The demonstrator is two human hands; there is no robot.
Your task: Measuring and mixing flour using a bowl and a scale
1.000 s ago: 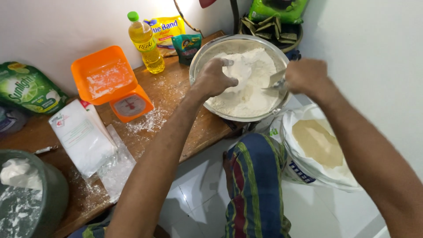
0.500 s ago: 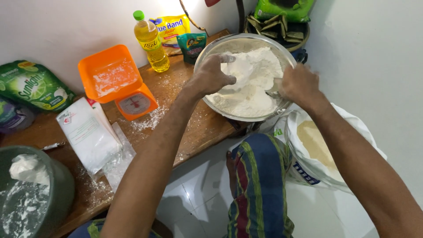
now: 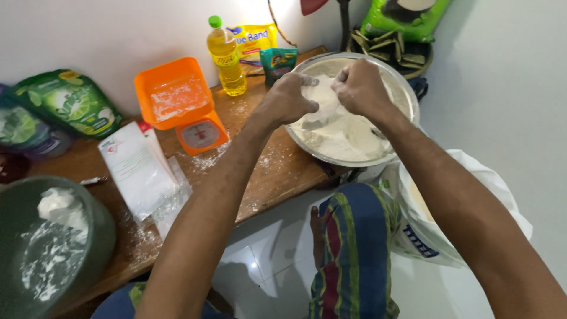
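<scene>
Wood table [image 3: 277,171] stands by a white wall, dusted with flour, on a pale tiled floor. On it sit a big metal bowl [image 3: 407,97] of dough [image 3: 342,133], an orange scale [image 3: 180,106], a yellow oil bottle [image 3: 225,56] and a white bag [image 3: 139,168]. Both arms stretch out over the bowl, close side by side. The left hand [image 3: 289,97] and right hand [image 3: 360,88] are curled shut, each pinching the same lump of dough above the bowl.
</scene>
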